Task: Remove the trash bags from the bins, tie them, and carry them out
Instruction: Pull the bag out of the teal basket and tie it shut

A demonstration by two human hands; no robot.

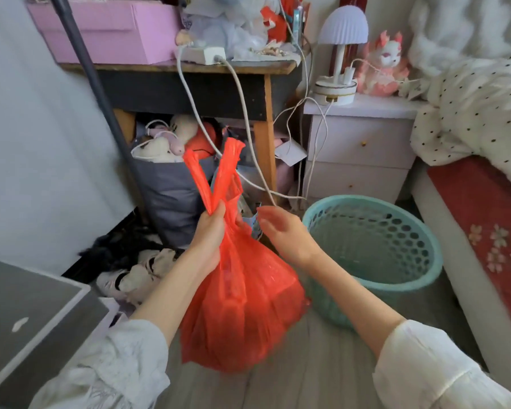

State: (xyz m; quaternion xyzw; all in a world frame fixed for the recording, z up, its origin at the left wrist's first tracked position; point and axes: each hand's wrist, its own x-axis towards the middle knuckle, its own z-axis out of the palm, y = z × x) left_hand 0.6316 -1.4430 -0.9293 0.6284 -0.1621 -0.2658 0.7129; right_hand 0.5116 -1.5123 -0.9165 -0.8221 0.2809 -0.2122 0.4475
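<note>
A full red plastic trash bag (242,308) hangs in the air in front of me, above the wooden floor. My left hand (210,231) grips its gathered neck, and the two handle strips stick up crossed above my fist. My right hand (281,228) hovers just right of the neck with relaxed, slightly curled fingers, holding nothing. The teal perforated bin (375,278) stands on the floor to the right of the bag, with no liner visible inside it.
A wooden desk (189,69) with a pink box and cables stands ahead, a grey bag of plush toys (171,196) under it. A white nightstand (360,149) with a lamp and the bed (484,202) lie right. Shoes (130,278) and a grey box (27,314) lie left.
</note>
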